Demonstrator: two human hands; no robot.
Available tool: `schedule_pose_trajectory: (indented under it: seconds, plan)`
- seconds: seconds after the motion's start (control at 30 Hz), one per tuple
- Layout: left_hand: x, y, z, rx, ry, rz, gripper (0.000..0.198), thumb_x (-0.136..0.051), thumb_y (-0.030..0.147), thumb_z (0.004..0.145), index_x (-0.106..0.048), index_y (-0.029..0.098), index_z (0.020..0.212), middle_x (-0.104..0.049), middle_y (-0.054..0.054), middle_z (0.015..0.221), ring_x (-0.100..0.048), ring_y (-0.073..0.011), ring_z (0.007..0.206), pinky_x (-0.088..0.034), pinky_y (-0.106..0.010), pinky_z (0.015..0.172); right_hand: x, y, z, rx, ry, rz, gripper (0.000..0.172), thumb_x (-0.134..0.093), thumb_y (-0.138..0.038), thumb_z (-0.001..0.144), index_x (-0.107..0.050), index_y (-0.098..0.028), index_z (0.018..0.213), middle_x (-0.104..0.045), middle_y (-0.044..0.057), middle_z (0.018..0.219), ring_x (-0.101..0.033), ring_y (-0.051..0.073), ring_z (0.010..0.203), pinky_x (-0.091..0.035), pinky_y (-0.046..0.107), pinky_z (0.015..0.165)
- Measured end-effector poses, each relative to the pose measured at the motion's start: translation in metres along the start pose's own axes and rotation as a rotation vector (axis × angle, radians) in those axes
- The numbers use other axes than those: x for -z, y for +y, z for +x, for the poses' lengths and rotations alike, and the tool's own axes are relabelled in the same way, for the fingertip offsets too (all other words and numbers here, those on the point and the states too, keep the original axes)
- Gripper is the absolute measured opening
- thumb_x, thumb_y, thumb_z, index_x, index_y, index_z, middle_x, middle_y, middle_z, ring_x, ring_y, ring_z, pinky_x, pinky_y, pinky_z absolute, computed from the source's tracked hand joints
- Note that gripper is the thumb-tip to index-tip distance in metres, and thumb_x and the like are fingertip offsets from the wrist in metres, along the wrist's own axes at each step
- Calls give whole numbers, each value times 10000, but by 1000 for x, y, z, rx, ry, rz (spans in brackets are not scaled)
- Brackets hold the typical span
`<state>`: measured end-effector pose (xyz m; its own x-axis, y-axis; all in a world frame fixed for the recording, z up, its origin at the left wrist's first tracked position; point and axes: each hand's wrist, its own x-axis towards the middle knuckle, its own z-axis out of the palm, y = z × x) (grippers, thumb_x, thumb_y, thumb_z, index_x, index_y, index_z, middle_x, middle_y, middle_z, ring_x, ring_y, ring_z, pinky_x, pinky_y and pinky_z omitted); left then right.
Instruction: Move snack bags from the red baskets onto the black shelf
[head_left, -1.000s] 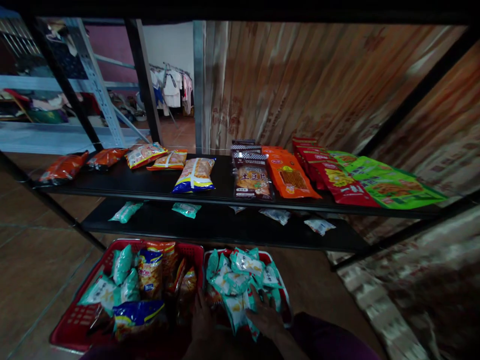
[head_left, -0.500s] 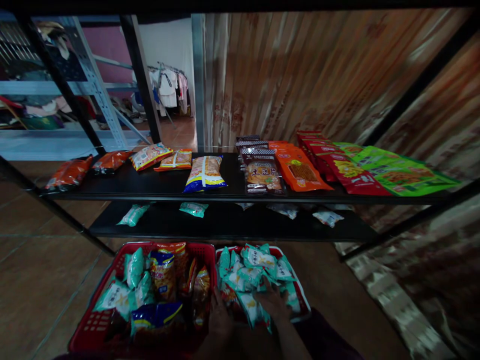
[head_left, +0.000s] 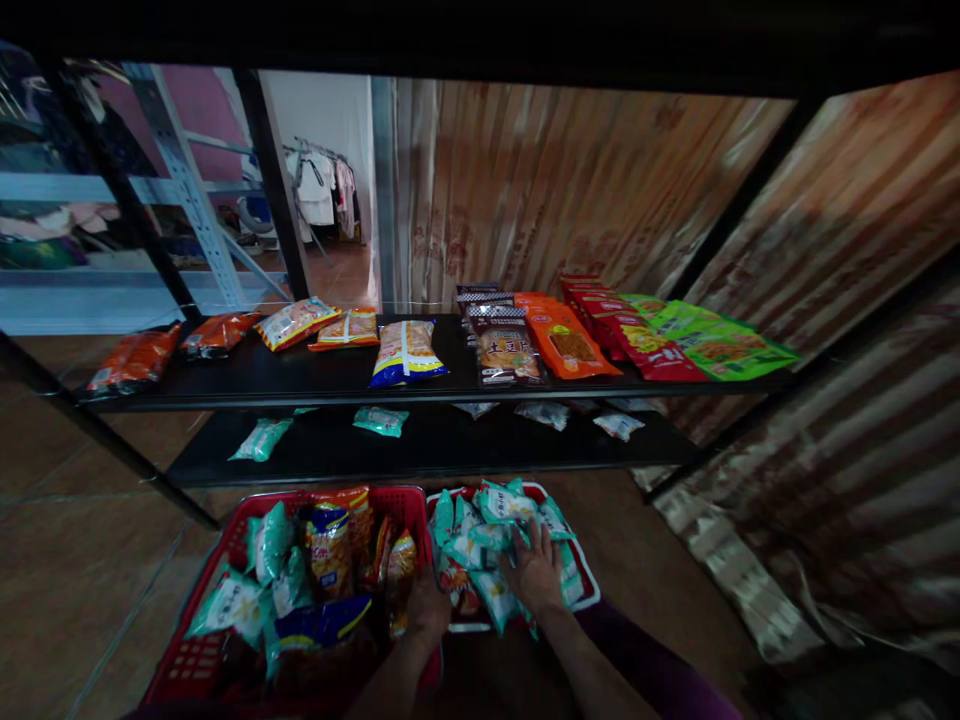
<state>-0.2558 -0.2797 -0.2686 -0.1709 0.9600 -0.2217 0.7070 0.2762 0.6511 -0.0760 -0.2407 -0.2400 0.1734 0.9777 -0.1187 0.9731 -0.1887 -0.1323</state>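
Probably light, puffy and slick, the teal packs (head_left: 495, 599) in the right basket (head_left: 589, 580) want pinching at a crimped end. My right hand (head_left: 537, 572) lies spread over them, clutching nothing visible; my left hand (head_left: 428, 606), beside the red basket (head_left: 186, 664), I can't judge. Since earlier, my right hand's reached farther up the packs.

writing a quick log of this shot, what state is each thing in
left basket: loaded with mixed packets
right basket: heaped mostly with teal packets
left hand: beside the left basket's right side, grip unclear
right hand: fingers spread over teal packets
upper shelf: bearing bags
lower shelf: bearing small packets
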Motion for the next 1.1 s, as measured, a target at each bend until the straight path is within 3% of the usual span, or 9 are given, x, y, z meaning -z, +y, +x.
schedule_pose_trajectory:
  seconds: [0.07,0.13,0.23,0.33,0.4,0.5,0.67,0.87,1.1]
  plan:
    - [37,19,0,-6,121,-50,383,-441,77,785,-653,160,1093,-675,-127,1077,-635,-228,1026,-468,-341,917,35,-22,0,122,148,184,513,-366,-304,880,-501,-108,1334,-292,133,1523,-240,267,1420,-255,398,1139]
    - [88,45,2,-182,402,-179,389,-360,123,859,-620,143,1147,-608,-142,1173,-587,-200,1099,-429,-322,978,84,-51,4,309,330,407,491,-301,-322,918,-503,-135,1325,-295,114,1523,-334,220,1381,-303,356,1123]
    - [177,90,19,-420,732,-259,366,-368,221,902,-607,168,1174,-520,-138,1273,-472,-219,1236,-355,-358,1060,164,-104,24,561,542,627,456,-361,-351,927,-481,-202,1341,-336,76,1504,-331,213,1379,-289,375,1138]
    - [244,127,55,-390,805,-240,468,-494,311,876,-493,183,1327,-344,-145,1459,-296,-293,1371,-291,-447,1097,220,-154,60,499,513,781,489,-470,-356,889,-467,-194,1350,-427,96,1441,-379,236,1347,-337,411,1104]
    - [267,140,81,-305,696,-240,573,-581,295,826,-446,182,1371,-326,-170,1474,-302,-330,1368,-320,-482,1070,237,-177,86,387,361,836,501,-559,-347,840,-510,-190,1313,-507,103,1375,-482,246,1260,-383,423,1062]
    - [273,142,110,-295,502,-225,441,-583,116,780,-590,107,1221,-511,-190,1329,-461,-292,1264,-365,-414,1052,237,-194,113,443,227,851,439,-643,-266,771,-610,-178,1200,-644,70,1200,-604,209,1088,-440,366,1000]
    - [269,126,121,-400,552,-360,307,-513,67,791,-684,168,1025,-668,-82,1077,-608,-202,1042,-424,-360,996,222,-190,119,508,312,940,311,-600,-223,786,-684,-194,1083,-716,32,1060,-653,182,967,-482,327,935]
    - [261,120,107,-370,509,-565,287,-548,113,771,-635,164,1040,-667,-48,957,-638,-151,838,-505,-291,820,231,-183,106,592,333,944,258,-584,-192,797,-713,-178,1020,-718,42,1071,-654,189,1001,-472,325,956]
    - [270,118,72,-385,578,-520,132,-554,158,785,-624,176,896,-657,-20,836,-624,-151,777,-482,-275,768,241,-174,80,659,274,945,271,-585,-211,804,-699,-194,1050,-725,12,1043,-657,172,974,-482,304,929]
